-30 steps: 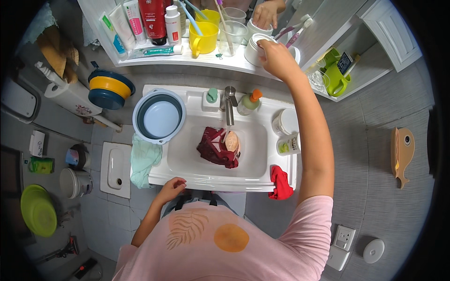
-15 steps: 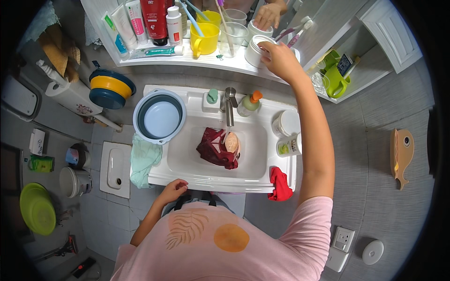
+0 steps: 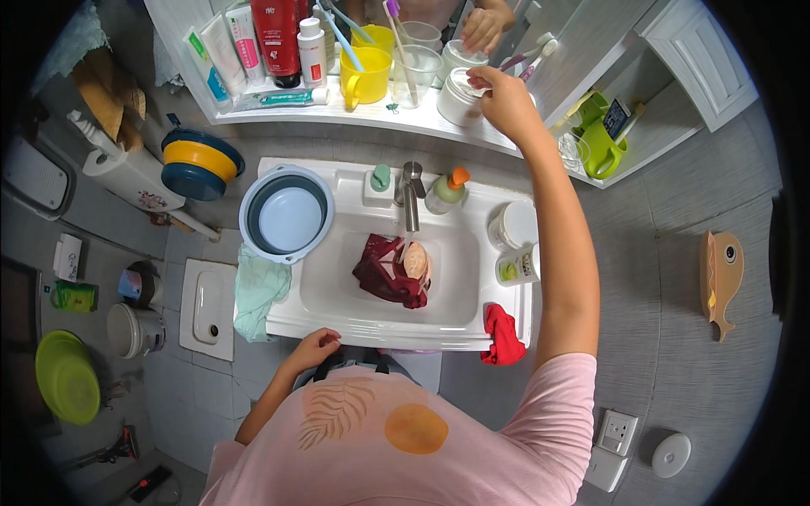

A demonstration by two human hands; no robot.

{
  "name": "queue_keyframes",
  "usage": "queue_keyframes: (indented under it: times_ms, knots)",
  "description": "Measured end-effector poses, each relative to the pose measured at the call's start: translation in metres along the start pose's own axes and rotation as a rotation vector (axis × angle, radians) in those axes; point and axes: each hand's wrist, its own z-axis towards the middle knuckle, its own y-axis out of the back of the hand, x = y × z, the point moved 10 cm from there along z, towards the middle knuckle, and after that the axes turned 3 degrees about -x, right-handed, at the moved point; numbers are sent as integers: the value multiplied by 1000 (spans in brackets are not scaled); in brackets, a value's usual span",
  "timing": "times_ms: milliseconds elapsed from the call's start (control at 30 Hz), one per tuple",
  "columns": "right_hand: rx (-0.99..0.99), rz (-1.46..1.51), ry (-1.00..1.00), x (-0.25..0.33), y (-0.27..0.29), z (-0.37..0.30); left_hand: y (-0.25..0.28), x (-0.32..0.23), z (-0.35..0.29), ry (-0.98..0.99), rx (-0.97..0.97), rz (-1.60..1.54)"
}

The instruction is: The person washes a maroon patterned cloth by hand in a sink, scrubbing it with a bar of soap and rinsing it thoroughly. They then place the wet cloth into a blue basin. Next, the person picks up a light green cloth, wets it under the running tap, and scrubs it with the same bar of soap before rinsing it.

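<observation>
My right hand [image 3: 504, 99] reaches up to the mirror shelf, its fingers closed at the top rim of a white jar [image 3: 458, 103]. Whether they grip the lid or the jar's edge is hard to see. My left hand [image 3: 315, 347] hangs just before the sink's front edge, fingers loosely bent, with nothing seen in it. In the white sink [image 3: 456, 295] lies a wet dark red cloth [image 3: 384, 278], with a peach-coloured oval piece [image 3: 415, 260] on it. The tap [image 3: 411, 198] stands above them.
A blue folding basin [image 3: 291, 218] and a mint cloth [image 3: 260, 291] sit at the sink's left. White tubs [image 3: 515, 226] and a red cloth [image 3: 503, 336] are on its right, a pump bottle [image 3: 445, 192] behind. A yellow mug [image 3: 365, 78], tubes and bottles crowd the shelf.
My right hand has shifted slightly at the top of the jar, its fingers now nearer the rim. My left hand has moved very little. The sink's contents look the same.
</observation>
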Motion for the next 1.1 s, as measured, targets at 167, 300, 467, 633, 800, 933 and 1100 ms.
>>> queue_keyframes:
  times_ms: [167, 300, 467, 633, 800, 933, 1100]
  knots:
    - [-186, 127, -109, -14, 20, 0, -5, 0, 1, -17, 4, -55]
    - [-193, 1056, -453, -5, 10, -36, -3, 17, 4, 0, -4, -81]
    - [154, 1792, -631, 17, -70, -155, -8, -1, 38, 1, 47, -42]
    - [91, 1764, -1279, -13, -169, -302, -8, -18, 136, -260, -198, 129]
    - [-37, 1933, -1502, -4, -200, -408, -52, -29, 246, -311, -196, 358]
    - [-133, 1998, -1700, 7, -198, -468, -60, -6, 321, -212, -284, 506]
    - [-281, 1992, -1828, -5, -193, -517, -88, 34, 338, 207, 22, 495]
